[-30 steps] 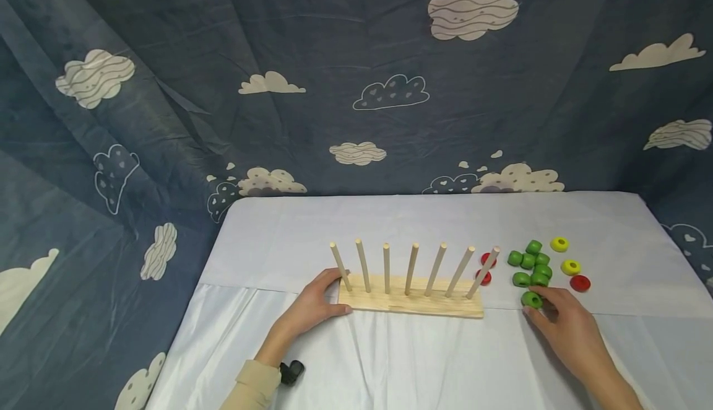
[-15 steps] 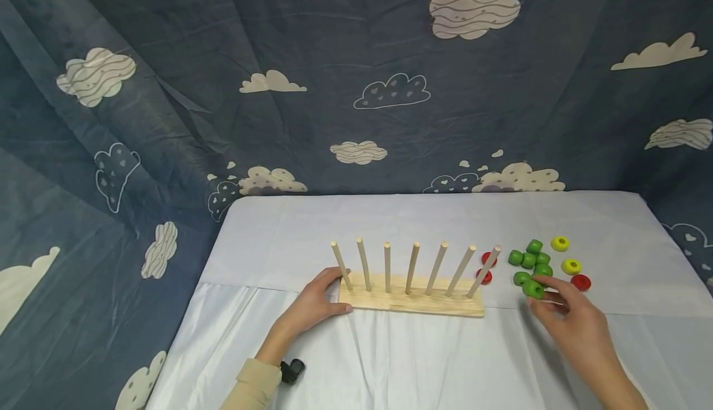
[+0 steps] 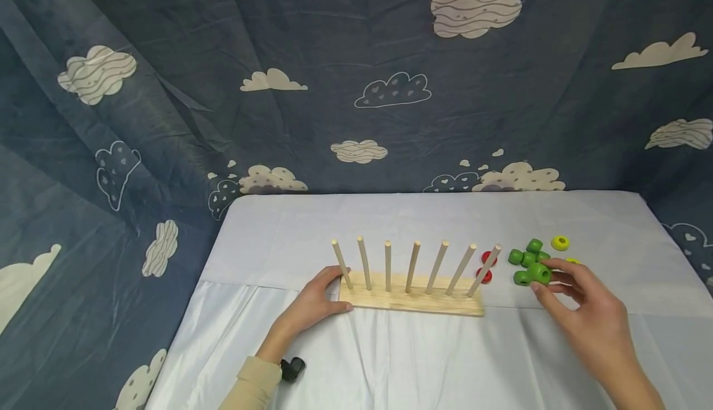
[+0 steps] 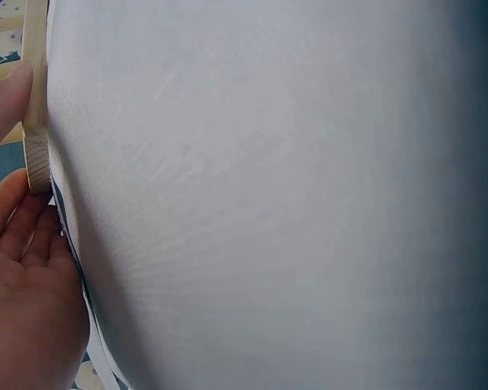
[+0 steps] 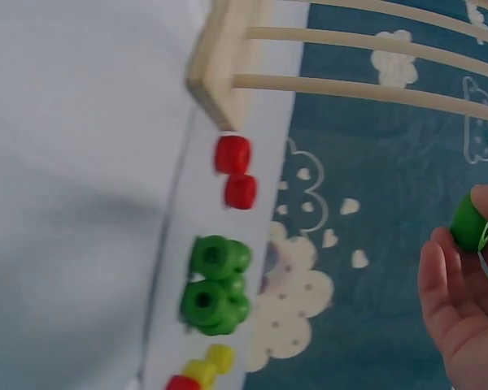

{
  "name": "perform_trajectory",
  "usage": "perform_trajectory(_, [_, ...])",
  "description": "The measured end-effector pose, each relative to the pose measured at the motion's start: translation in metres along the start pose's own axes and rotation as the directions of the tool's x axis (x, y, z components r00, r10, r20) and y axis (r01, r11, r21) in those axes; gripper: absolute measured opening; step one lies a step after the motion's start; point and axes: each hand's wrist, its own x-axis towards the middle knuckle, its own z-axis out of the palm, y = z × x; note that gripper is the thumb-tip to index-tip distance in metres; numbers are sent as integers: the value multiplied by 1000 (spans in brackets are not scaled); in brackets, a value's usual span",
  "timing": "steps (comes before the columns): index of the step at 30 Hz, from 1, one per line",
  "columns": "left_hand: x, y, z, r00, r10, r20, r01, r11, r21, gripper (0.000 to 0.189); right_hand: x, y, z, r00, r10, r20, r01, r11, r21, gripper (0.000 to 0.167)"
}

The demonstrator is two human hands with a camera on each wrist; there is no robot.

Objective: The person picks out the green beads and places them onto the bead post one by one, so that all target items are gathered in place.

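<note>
A person's right hand point(image 3: 593, 311) pinches a green bead point(image 3: 539, 273) between thumb and fingertips, apparently clear of the table. From this grip, a wooden board point(image 3: 412, 301) lies to the left, its long axis running left to right across the person's front. A single row of seven bare pegs point(image 3: 411, 267) rises from it, and the rightmost peg is nearest the held bead. The right hand is well apart from the board; the left hand point(image 3: 309, 301) is at it, thumb and fingers clamped around its left end. More green beads point(image 3: 528, 258) cluster just beyond the right hand, with yellow beads point(image 3: 559, 243) near them and two red beads point(image 3: 483, 275) just beside the board's right end. Everything rests on a white cloth point(image 3: 390, 224), backed by a dark blue curtain point(image 3: 312, 20) printed with pale clouds.
</note>
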Motion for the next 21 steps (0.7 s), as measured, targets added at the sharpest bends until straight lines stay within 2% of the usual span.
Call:
perform_trajectory(6, [-1,2,0,1000,-7,0,7,1000,-9,71,5,-15,-7,998,-58,-30,60,997,47,54])
perform_trajectory(14, [0,0,-1,1000,1,-4,-1,1000,-7,71,12,-34,-18,996,-68,-61,72,995,70,58])
perform_trajectory(21, [0,0,-1,1000,0,1,0,1000,-13,72,19,-51,-20,990,-113,-89,125,983,137,64])
